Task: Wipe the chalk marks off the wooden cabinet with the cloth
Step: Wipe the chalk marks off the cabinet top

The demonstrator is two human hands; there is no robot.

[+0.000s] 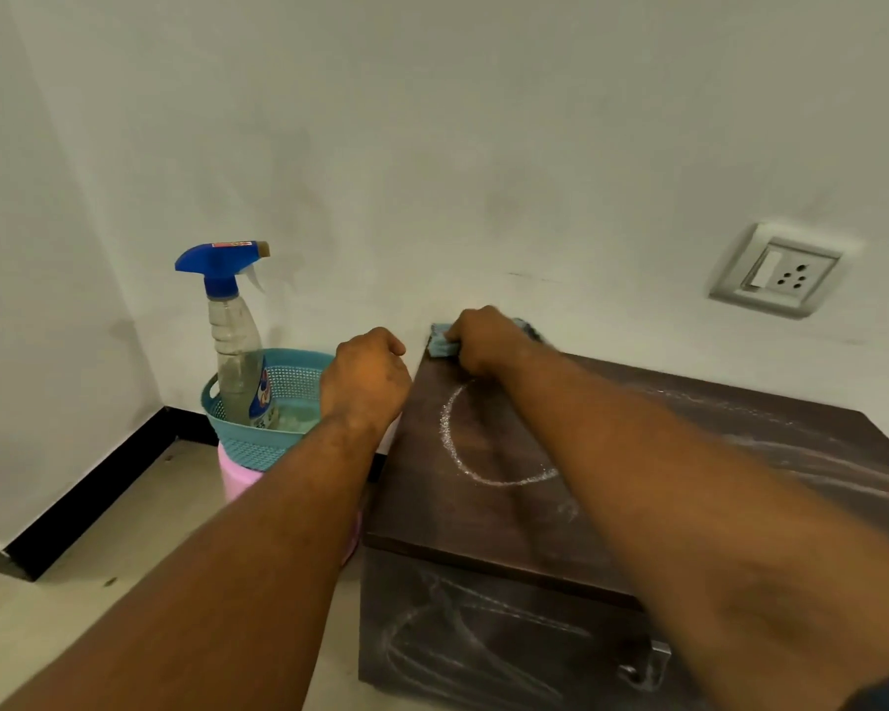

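A dark wooden cabinet [432,515] stands against the white wall. White chalk marks [458,454] curve across its top, smears run along the right side, and more scribbles cover the front. My right hand [483,343] presses a light blue cloth [441,345] onto the cabinet's far left corner by the wall. My left hand [365,377] hovers as a loose fist just off the cabinet's left edge, holding nothing.
Left of the cabinet, a teal basket [263,443] sits on a pink stool [237,482] and holds a spray bottle [234,346] with a blue trigger. A wall socket [778,272] is at the right. Beige floor lies to the left.
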